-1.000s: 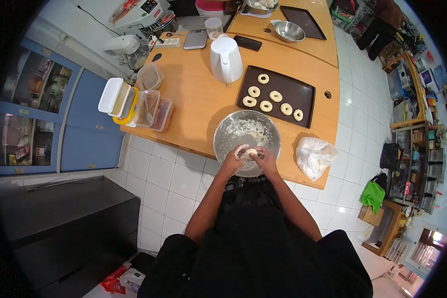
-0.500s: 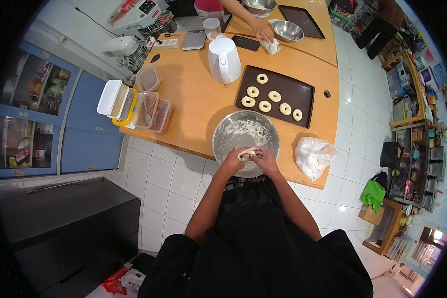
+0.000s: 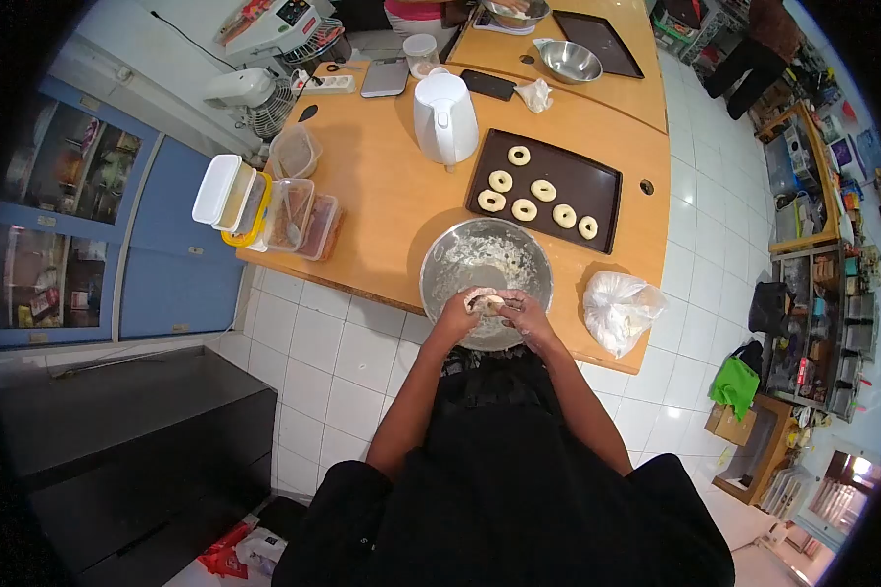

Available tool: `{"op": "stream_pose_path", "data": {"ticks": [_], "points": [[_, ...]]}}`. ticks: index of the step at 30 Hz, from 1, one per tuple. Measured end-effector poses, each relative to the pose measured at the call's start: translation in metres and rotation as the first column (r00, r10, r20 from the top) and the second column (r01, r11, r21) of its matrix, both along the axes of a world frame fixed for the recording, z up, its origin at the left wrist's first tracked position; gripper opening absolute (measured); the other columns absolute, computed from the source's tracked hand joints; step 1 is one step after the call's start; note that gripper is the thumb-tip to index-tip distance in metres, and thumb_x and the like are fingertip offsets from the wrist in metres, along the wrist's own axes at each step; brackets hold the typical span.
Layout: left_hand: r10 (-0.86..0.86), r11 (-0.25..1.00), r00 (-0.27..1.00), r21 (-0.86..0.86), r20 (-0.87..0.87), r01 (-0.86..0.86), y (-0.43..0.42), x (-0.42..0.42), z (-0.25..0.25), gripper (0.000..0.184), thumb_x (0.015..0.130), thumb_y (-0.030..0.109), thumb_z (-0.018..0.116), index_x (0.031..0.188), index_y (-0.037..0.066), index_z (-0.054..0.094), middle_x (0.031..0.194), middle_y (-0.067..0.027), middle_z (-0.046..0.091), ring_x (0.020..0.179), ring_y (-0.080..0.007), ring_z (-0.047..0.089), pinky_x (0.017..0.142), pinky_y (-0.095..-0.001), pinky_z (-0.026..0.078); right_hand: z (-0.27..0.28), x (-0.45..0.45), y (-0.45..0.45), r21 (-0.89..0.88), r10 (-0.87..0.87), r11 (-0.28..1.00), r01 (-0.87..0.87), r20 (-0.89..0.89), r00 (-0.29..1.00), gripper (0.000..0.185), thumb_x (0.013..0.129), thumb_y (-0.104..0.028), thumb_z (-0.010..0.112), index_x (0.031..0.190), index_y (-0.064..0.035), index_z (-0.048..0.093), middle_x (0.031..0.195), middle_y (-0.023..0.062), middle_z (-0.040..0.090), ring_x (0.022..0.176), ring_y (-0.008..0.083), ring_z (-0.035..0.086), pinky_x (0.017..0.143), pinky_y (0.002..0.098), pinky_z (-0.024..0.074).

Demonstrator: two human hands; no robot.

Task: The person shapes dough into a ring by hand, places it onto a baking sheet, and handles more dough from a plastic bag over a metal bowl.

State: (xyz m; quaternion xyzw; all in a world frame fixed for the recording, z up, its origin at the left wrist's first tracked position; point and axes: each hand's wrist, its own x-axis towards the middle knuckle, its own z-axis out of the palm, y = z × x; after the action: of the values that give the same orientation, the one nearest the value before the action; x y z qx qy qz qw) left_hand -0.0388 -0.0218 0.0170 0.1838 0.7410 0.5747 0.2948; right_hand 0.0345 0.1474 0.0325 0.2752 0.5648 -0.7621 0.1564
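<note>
Between my two hands, over the near part of a steel mixing bowl [image 3: 439, 256], is a small piece of pale dough [image 3: 484, 301]. My left hand [image 3: 457, 315] curls around its left side. My right hand [image 3: 526, 315] holds it from the right, with flour or dough stuck to the fingers. Smears of flour and dough coat the bowl's inside. Beyond the bowl lies a dark baking tray [image 3: 582, 176] with several dough rings [image 3: 543, 190] on it. A plastic bag of white flour or dough [image 3: 621, 311] sits right of the bowl.
A white electric kettle [image 3: 445, 122] stands behind the bowl. Stacked plastic containers [image 3: 294, 210] line the table's left edge. Farther back are a kitchen scale [image 3: 385, 78], a dark phone-like slab [image 3: 487, 85], a crumpled white bag [image 3: 534, 95] and another steel bowl [image 3: 570, 62]. A co-worker's hand [image 3: 507, 6] reaches into a far bowl.
My fingers have shifted slightly around the dough, which stays over the bowl. The co-worker's hand has left the crumpled white bag and moved back to the far bowl.
</note>
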Motion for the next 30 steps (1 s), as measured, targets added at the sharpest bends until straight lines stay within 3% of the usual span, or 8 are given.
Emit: {"op": "stream_pose_path", "data": {"ticks": [2,5,14,16,20,25,28,30], "points": [[-0.011,0.994,0.997,0.109,0.08,0.003,0.0,0.0,-0.023,0.045,0.073,-0.005,0.057,0.117,0.002,0.058,0.101,-0.0111,0.065,0.095,-0.0137,0.058,0.086,-0.0279,0.045,-0.002,0.0,0.0,-0.036,-0.007,0.999,0.007,-0.004,1.0,0.039,0.088,-0.01,0.064,0.124,-0.0043,0.053,0.113,0.0062,0.063,0.099,0.0136,0.059,0.081,0.028,0.0461],[0.008,1.0,0.999,-0.012,0.045,-0.007,0.004,0.004,-0.001,0.042,0.076,-0.001,0.062,0.117,0.004,0.058,0.1,-0.0099,0.065,0.092,-0.0137,0.059,0.083,-0.0288,0.047,-0.01,0.003,-0.002,-0.069,-0.002,0.998,-0.002,-0.061,0.998,0.039,0.088,-0.01,0.063,0.125,-0.0043,0.052,0.115,0.0063,0.062,0.1,0.0143,0.058,0.082,0.0287,0.0458],[0.037,0.956,0.952,-0.266,-0.304,-0.123,0.007,0.011,-0.013,0.033,0.074,0.008,0.069,0.104,0.0,0.06,0.089,-0.0198,0.066,0.087,-0.0315,0.065,0.077,-0.0391,0.049,-0.02,0.007,-0.008,-0.099,-0.06,0.994,0.047,-0.132,0.989,0.043,0.09,-0.014,0.063,0.13,-0.0052,0.048,0.12,0.0075,0.058,0.106,0.0162,0.056,0.086,0.0304,0.0454],[0.125,0.965,0.975,-0.206,-0.184,-0.163,0.01,0.013,-0.008,0.033,0.074,0.008,0.069,0.104,-0.001,0.06,0.089,-0.0201,0.066,0.088,-0.0326,0.065,0.077,-0.0402,0.049,-0.021,0.006,-0.01,-0.157,-0.129,0.981,0.11,-0.118,0.985,0.044,0.092,-0.018,0.063,0.131,-0.0052,0.047,0.121,0.0065,0.058,0.106,0.0151,0.056,0.086,0.0291,0.0453],[0.18,0.97,0.98,-0.15,-0.089,-0.192,0.014,0.016,-0.001,0.031,0.074,0.007,0.067,0.103,-0.001,0.06,0.095,-0.0205,0.066,0.092,-0.0333,0.064,0.079,-0.0404,0.049,-0.024,0.004,-0.015,-0.034,-0.117,0.993,0.116,-0.017,0.993,0.038,0.092,-0.023,0.065,0.124,-0.0048,0.055,0.109,0.0042,0.063,0.099,0.0145,0.06,0.083,0.0287,0.0469],[0.147,0.97,0.907,-0.121,-0.396,-0.21,0.018,0.016,0.009,0.033,0.076,0.003,0.064,0.108,0.001,0.061,0.102,-0.0209,0.064,0.098,-0.0364,0.061,0.085,-0.0433,0.047,-0.022,0.006,-0.016,0.314,0.051,0.95,0.0,-0.155,0.987,0.03,0.091,-0.02,0.065,0.115,-0.0018,0.06,0.097,0.0045,0.067,0.088,0.0122,0.062,0.077,0.0274,0.0487],[0.022,0.983,0.917,-0.159,-0.398,-0.093,0.015,0.011,0.013,0.036,0.075,0.002,0.062,0.11,0.001,0.061,0.103,-0.0223,0.063,0.099,-0.0397,0.059,0.086,-0.0454,0.046,-0.024,0.004,-0.018,0.239,-0.014,0.966,0.098,-0.332,0.943,0.029,0.091,-0.017,0.065,0.113,0.0013,0.059,0.094,0.0066,0.067,0.087,0.0115,0.061,0.077,0.027,0.0488],[-0.032,0.977,0.938,-0.211,-0.346,-0.044,0.012,0.011,0.013,0.037,0.074,0.0,0.061,0.111,0.001,0.061,0.103,-0.0235,0.063,0.099,-0.0413,0.059,0.086,-0.0459,0.046,-0.026,0.003,-0.017,0.262,-0.057,0.955,0.14,-0.3,0.952,0.028,0.091,-0.016,0.065,0.111,0.0025,0.059,0.094,0.0075,0.067,0.087,0.0118,0.061,0.077,0.0269,0.0489]]}}
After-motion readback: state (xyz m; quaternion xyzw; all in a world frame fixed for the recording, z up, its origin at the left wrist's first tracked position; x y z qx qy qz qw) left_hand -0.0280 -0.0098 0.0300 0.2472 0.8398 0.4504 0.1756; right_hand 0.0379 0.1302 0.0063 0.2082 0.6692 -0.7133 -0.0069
